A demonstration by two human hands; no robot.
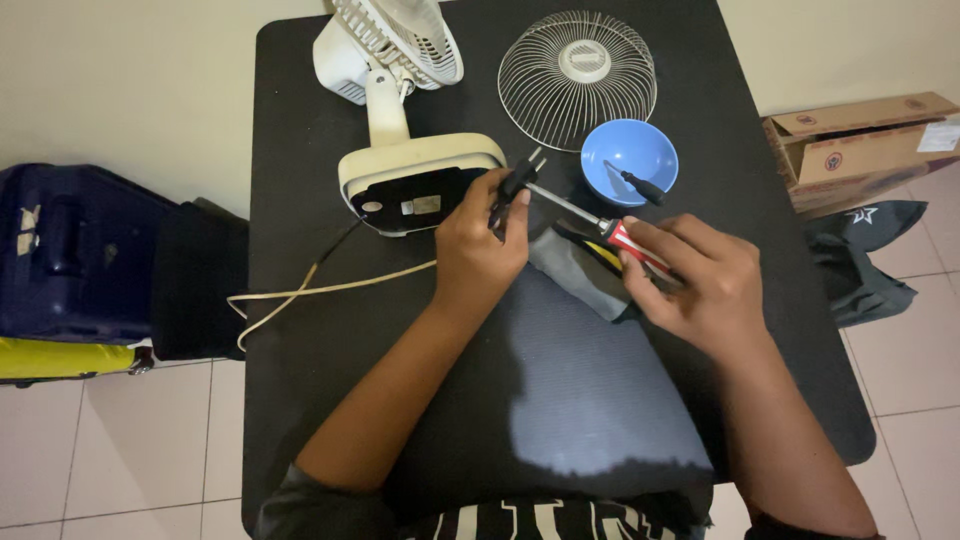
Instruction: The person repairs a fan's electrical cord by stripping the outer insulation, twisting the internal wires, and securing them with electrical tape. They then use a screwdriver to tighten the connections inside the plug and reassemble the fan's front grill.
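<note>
Plug (520, 180) half-hidden in left hand (478, 250), screwdriver (600, 225)

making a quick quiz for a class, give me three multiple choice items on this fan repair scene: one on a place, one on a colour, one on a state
1. Where does the wire fan guard lie?
A. on the floor
B. on the table, beside the bowl
C. on the cardboard box

2. What colour is the bowl?
A. blue
B. green
C. white

3. What is the state of the plug?
A. in a wall socket
C. lying loose in the bowl
B. held in the left hand

Answers:
1 B, the guard rests on the black tabletop just up and left of the bowl.
2 A, its inside shows plain blue.
3 B, the left fingers close on it while the right hand holds a screwdriver to it.
</note>
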